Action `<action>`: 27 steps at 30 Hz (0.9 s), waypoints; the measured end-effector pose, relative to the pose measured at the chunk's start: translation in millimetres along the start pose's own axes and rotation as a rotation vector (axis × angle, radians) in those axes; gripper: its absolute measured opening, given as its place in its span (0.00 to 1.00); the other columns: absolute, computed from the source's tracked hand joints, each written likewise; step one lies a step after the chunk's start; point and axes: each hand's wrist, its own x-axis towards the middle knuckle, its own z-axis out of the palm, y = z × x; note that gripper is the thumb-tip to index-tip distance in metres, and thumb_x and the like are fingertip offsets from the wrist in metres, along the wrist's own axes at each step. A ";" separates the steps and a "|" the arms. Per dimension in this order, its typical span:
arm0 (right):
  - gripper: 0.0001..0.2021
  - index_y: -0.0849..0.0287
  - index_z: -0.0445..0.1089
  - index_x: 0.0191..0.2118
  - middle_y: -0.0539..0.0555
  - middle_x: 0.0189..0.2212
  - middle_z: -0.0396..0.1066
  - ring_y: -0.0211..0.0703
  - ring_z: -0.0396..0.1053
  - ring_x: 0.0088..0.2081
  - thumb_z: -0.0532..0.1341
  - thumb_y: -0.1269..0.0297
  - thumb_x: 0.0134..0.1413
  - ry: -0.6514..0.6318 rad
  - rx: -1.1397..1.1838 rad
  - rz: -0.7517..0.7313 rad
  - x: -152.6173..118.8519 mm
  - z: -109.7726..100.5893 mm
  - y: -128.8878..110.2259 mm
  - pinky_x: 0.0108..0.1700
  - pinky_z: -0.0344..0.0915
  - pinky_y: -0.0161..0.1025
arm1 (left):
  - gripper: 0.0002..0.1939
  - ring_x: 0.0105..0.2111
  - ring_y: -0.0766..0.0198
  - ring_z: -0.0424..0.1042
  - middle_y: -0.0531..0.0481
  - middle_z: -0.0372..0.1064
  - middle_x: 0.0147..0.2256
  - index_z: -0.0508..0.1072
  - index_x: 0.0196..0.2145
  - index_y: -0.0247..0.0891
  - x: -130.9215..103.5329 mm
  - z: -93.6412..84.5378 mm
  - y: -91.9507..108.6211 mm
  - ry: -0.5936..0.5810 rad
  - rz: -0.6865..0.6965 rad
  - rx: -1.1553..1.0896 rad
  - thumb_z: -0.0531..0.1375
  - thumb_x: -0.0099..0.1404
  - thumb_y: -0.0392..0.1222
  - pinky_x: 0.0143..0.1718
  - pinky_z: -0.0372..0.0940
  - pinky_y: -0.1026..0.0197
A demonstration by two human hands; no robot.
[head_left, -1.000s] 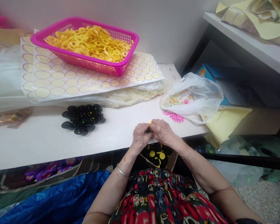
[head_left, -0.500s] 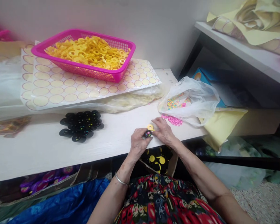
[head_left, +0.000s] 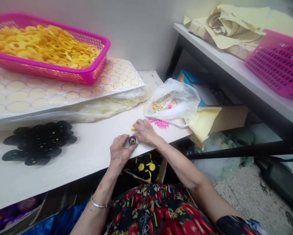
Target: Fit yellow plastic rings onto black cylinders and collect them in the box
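My left hand (head_left: 119, 150) is closed round a small round black case (head_left: 132, 140) with pink and other coloured bits inside, near the table's front edge. Just right of it my right hand (head_left: 146, 133) has its fingers curled over a small yellow plastic piece (head_left: 133, 128), of which only an edge shows. Behind the right hand lie loose pink beads (head_left: 161, 123). They spill by a clear plastic bag (head_left: 183, 104) holding multicoloured beads (head_left: 162, 103). A cluster of black round pieces (head_left: 36, 138) sits on the left of the table.
A pink basket (head_left: 87, 76) of yellow rings stands at the back left on sheets of oval stickers (head_left: 97, 90). Below the table edge is a box of black and yellow pieces (head_left: 146, 168). A shelf (head_left: 210, 52) with another pink basket (head_left: 275, 65) juts in at right.
The view has swung right, bringing the shelf's pink basket in. My right fingers now cover most of the yellow ring that showed beside the black case. My left hand keeps the case.
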 end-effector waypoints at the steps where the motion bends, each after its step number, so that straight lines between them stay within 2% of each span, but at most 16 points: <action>1: 0.10 0.60 0.66 0.41 0.57 0.42 0.62 0.49 0.56 0.42 0.55 0.63 0.54 -0.002 -0.032 -0.004 2.4 0.7 0.5 0.41 0.56 0.44 | 0.16 0.37 0.58 0.68 0.50 0.72 0.36 0.74 0.36 0.41 -0.1 0.2 -0.2 -0.007 0.015 0.000 0.66 0.48 0.46 0.41 0.64 0.57; 5: 0.08 0.60 0.68 0.37 0.56 0.40 0.65 0.47 0.56 0.42 0.54 0.64 0.57 0.045 -0.006 -0.003 -0.4 -0.1 4.8 0.43 0.53 0.44 | 0.11 0.36 0.59 0.67 0.50 0.71 0.34 0.74 0.32 0.41 -1.6 -0.2 3.5 -0.008 0.053 0.000 0.66 0.48 0.42 0.38 0.65 0.58; 9: 0.13 0.59 0.66 0.45 0.54 0.44 0.65 0.45 0.57 0.44 0.60 0.64 0.52 0.041 0.134 -0.082 -10.4 -6.4 13.7 0.44 0.53 0.42 | 0.12 0.36 0.59 0.67 0.50 0.71 0.34 0.74 0.33 0.41 -1.7 -0.7 5.5 -0.006 0.056 -0.005 0.66 0.47 0.39 0.38 0.65 0.58; 12: 0.09 0.59 0.70 0.38 0.53 0.39 0.67 0.42 0.59 0.40 0.57 0.60 0.56 -0.004 0.131 -0.145 -13.0 -11.6 15.7 0.43 0.53 0.40 | 0.12 0.36 0.59 0.67 0.50 0.71 0.34 0.74 0.33 0.41 -1.4 -2.0 6.5 -0.013 0.050 -0.002 0.65 0.48 0.39 0.38 0.65 0.57; 15: 0.10 0.60 0.71 0.30 0.53 0.33 0.67 0.41 0.59 0.37 0.56 0.63 0.57 -0.020 0.054 -0.134 -12.1 -12.7 12.7 0.41 0.52 0.39 | 0.11 0.36 0.59 0.66 0.50 0.71 0.34 0.74 0.33 0.41 -1.2 -3.1 7.3 -0.032 0.049 -0.006 0.65 0.48 0.40 0.39 0.64 0.57; 17: 0.06 0.60 0.70 0.33 0.53 0.35 0.67 0.41 0.59 0.38 0.59 0.64 0.55 0.001 0.030 -0.107 -11.8 -11.9 9.5 0.41 0.53 0.39 | 0.11 0.37 0.59 0.66 0.50 0.71 0.34 0.73 0.32 0.40 -1.2 -3.8 8.0 -0.037 0.049 -0.015 0.66 0.48 0.40 0.39 0.64 0.57; 19: 0.08 0.61 0.69 0.38 0.54 0.38 0.66 0.42 0.58 0.39 0.59 0.64 0.54 0.006 0.033 -0.110 -12.3 -11.7 6.6 0.41 0.53 0.39 | 0.11 0.37 0.59 0.66 0.50 0.71 0.34 0.73 0.32 0.41 -1.2 -4.7 9.4 -0.038 0.048 -0.021 0.66 0.48 0.39 0.40 0.64 0.57; 23: 0.06 0.60 0.68 0.37 0.54 0.39 0.65 0.42 0.57 0.40 0.55 0.67 0.58 -0.052 0.029 -0.165 -14.4 -14.4 3.2 0.42 0.53 0.39 | 0.09 0.36 0.59 0.66 0.50 0.71 0.34 0.73 0.31 0.41 -0.4 -6.6 13.7 -0.043 0.037 -0.009 0.65 0.49 0.39 0.39 0.64 0.57; 27: 0.08 0.59 0.67 0.41 0.55 0.41 0.64 0.43 0.56 0.41 0.57 0.67 0.55 -0.091 0.076 -0.207 -16.4 -13.4 2.4 0.42 0.53 0.39 | 0.07 0.36 0.60 0.66 0.50 0.71 0.33 0.73 0.30 0.40 0.3 -6.2 15.5 -0.042 0.027 -0.008 0.64 0.50 0.40 0.38 0.63 0.58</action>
